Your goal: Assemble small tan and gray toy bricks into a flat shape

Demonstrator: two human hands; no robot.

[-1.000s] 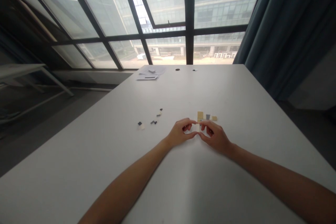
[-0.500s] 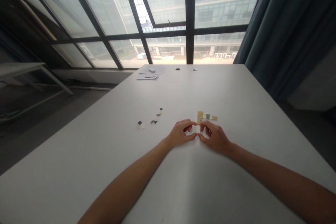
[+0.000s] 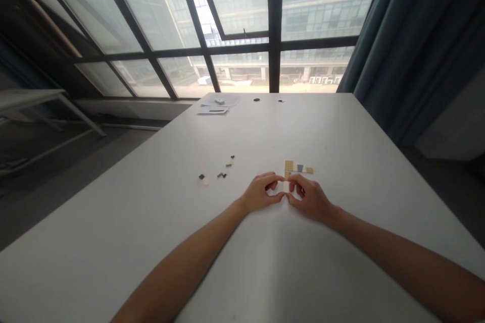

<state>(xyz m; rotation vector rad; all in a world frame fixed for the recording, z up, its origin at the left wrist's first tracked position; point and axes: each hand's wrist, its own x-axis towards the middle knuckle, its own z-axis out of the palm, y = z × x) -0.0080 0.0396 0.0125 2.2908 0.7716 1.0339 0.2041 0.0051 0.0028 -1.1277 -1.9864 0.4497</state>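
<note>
Between the fingertips of both hands is a small white block-like piece (image 3: 286, 186), just above or on the table. My left hand (image 3: 262, 192) pinches it from the left with thumb and fingers. From the right, my right hand (image 3: 308, 197) grips the same piece, thumb and forefinger bent round it. Right behind the fingers lies a flat assembly of tan, white and grey building bricks (image 3: 299, 167); its near end is partly covered by my fingers. The small pieces are too tiny to make out in detail.
Left of my hands lie several loose pieces: a dark and a white one (image 3: 202, 177), dark bits (image 3: 222, 175) and a grey one (image 3: 229, 165). Papers (image 3: 214, 110) with a white object rest at the white table's far left. A curtain (image 3: 394, 50) hangs at right.
</note>
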